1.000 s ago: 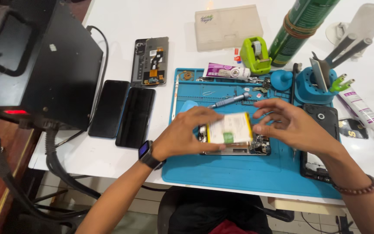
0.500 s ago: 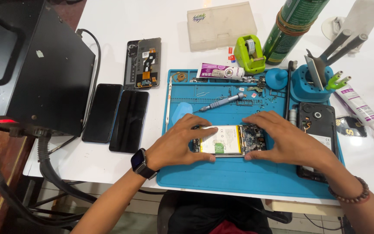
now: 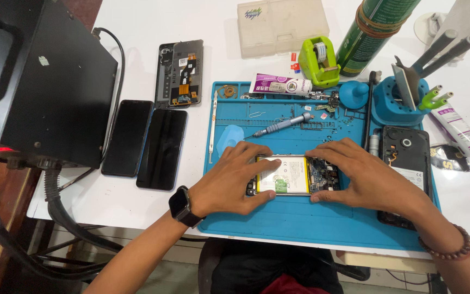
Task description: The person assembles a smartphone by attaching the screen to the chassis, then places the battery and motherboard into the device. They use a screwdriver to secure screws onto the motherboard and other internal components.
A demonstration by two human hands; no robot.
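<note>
Bare forearms; black smartwatch (image 3: 180, 206) on left wrist, brown bead bracelet (image 3: 448, 246) on right.
</note>
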